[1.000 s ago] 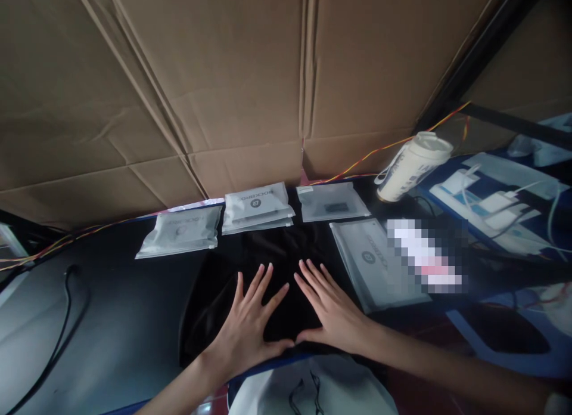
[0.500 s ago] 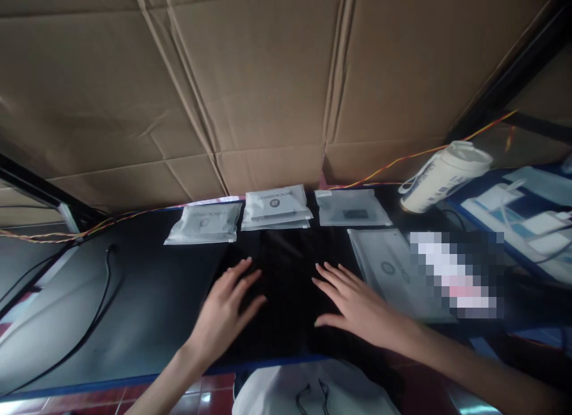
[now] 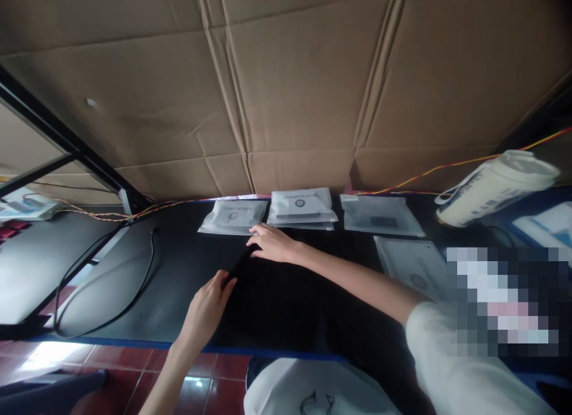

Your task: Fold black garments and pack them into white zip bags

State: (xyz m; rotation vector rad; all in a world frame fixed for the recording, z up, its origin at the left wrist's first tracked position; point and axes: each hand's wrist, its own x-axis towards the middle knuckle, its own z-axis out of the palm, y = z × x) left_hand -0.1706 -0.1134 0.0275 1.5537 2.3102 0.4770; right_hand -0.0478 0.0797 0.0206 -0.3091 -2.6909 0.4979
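A black cloth-like item [image 3: 286,296] lies on the dark table, hard to tell apart from its surface. My left hand [image 3: 211,299] pinches its left edge, thumb against the fingers. Farther back, my right hand [image 3: 270,243] reaches across to the same edge, with fingers bent down on the black material, near the front of a frosted bag [image 3: 235,215]. Behind stand two more flat frosted bags, a printed one [image 3: 300,205] in the middle and one [image 3: 379,215] to its right. Another larger frosted bag [image 3: 411,265] lies to the right of my right forearm.
A cream bottle [image 3: 496,188] with a strap leans at the back right. A black cable [image 3: 145,278] loops over the table's left part. Cardboard [image 3: 295,93] rises behind the table. Yellow and red wires run along the back. A blurred patch covers something at the right.
My right hand has moved left and away from me to the black item's edge. My left hand has closed on that edge. The view has shifted to the left.
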